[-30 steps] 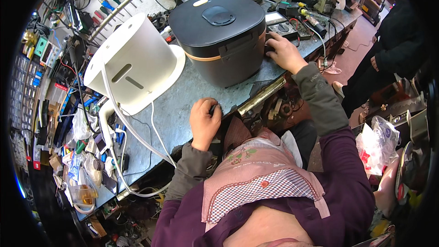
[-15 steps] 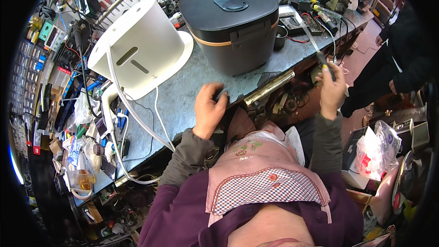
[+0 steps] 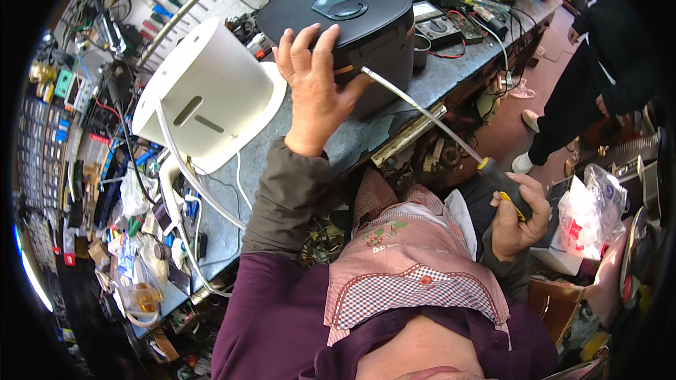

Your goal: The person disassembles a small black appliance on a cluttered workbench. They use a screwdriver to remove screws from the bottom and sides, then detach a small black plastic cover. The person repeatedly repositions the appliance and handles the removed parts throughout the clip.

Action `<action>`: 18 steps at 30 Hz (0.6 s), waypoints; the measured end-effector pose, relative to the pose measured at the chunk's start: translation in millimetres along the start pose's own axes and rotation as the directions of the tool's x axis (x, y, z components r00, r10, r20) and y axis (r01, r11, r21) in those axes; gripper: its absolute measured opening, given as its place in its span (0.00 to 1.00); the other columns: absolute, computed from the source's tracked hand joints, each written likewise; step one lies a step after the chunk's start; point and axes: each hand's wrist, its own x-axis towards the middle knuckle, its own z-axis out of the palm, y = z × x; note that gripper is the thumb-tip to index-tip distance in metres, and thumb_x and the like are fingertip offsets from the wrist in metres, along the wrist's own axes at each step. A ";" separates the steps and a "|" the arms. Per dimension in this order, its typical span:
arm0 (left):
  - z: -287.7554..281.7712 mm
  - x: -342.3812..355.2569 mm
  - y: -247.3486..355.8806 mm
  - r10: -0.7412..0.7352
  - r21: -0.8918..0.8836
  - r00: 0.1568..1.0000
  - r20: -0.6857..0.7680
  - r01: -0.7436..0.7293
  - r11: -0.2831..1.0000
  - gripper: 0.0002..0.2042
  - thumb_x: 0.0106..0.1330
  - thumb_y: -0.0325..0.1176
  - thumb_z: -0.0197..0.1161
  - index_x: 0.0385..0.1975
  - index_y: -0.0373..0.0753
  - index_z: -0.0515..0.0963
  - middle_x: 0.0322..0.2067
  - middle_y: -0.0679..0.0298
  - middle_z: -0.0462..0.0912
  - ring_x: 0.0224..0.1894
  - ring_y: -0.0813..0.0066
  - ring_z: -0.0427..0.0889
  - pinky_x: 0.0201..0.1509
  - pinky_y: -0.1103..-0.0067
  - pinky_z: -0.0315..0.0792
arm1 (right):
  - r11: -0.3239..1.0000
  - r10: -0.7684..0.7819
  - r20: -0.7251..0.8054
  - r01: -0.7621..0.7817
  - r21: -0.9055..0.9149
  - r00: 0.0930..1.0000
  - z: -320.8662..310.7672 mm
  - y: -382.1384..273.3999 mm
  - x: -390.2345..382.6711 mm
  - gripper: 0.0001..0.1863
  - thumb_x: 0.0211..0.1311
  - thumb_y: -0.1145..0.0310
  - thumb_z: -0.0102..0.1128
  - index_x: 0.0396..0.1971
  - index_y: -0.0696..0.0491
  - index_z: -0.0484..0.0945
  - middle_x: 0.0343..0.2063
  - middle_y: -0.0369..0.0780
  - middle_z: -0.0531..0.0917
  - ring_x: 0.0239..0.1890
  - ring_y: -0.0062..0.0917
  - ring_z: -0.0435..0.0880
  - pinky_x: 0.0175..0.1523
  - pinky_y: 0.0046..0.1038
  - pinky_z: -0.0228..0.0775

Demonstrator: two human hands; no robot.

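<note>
A black rice cooker (image 3: pixel 380 28) with a copper-coloured band stands on the blue-grey workbench (image 3: pixel 274 148). My left hand (image 3: pixel 313 77) lies against its front left corner, fingers spread over the lid's edge and thumb reaching across the front. In my right hand (image 3: pixel 517 218), near the apron, is a long screwdriver (image 3: pixel 451 131) with a black and yellow handle. Its shaft slants up and to the left, and the tip appears beside my left thumb; whether it touches the cooker I cannot tell.
Left of the cooker lies a white appliance housing (image 3: pixel 204 91) with a pale hose (image 3: pixel 183 148). A multimeter (image 3: pixel 440 27) and cables sit behind on the right. Small parts crowd the far left. A person in dark clothes (image 3: pixel 591 91) stands at the right.
My left hand has risen from the bench's front edge onto the cooker. The screwdriver has come down toward me, its tip swinging left to the cooker's front. The view has shifted slightly.
</note>
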 end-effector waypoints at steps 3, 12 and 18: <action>16.2 4.6 19.1 -0.019 0.032 1.000 -0.018 0.019 0.999 0.47 0.48 0.46 0.91 0.73 0.48 0.77 0.70 0.56 0.74 0.80 0.39 0.61 0.85 0.43 0.48 | 0.996 0.005 0.012 -0.004 -0.094 1.000 0.4 1.0 -1.2 0.21 0.73 0.81 0.69 0.62 0.55 0.75 0.58 0.56 0.86 0.37 0.28 0.90 0.45 0.27 0.87; 26.5 2.5 32.4 -0.083 0.056 0.993 -0.078 0.088 0.995 0.45 0.50 0.45 0.92 0.71 0.50 0.77 0.70 0.60 0.75 0.81 0.41 0.59 0.84 0.49 0.54 | 0.979 0.079 -0.047 -0.087 -0.182 0.996 4.0 -9.0 -8.8 0.20 0.71 0.80 0.69 0.59 0.56 0.77 0.53 0.54 0.88 0.50 0.35 0.89 0.58 0.35 0.84; 25.8 2.7 33.8 -0.089 0.065 0.993 -0.081 0.095 0.993 0.45 0.50 0.45 0.92 0.71 0.50 0.78 0.70 0.59 0.75 0.80 0.41 0.59 0.84 0.49 0.54 | 0.969 0.050 -0.033 -0.057 -0.239 0.998 5.1 -17.6 1.1 0.19 0.71 0.80 0.69 0.58 0.56 0.77 0.52 0.53 0.88 0.48 0.33 0.88 0.56 0.33 0.83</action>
